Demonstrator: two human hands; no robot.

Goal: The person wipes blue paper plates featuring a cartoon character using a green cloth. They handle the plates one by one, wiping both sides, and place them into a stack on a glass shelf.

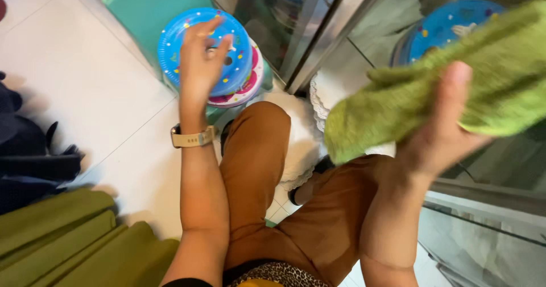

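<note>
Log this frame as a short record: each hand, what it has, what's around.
view: head camera looking down at a crouching person in brown trousers
left hand: fingers spread on a stack of paper plates, blue one on top, pink beneath
left wrist: beige watch
plates rest on: teal stool
right hand: grips a green cloth, raised near a glass door
glass: shows a reflection of a blue plate
floor: white tiles, white lace-edged mat
lower left: olive green fabric, dark clothing
</note>
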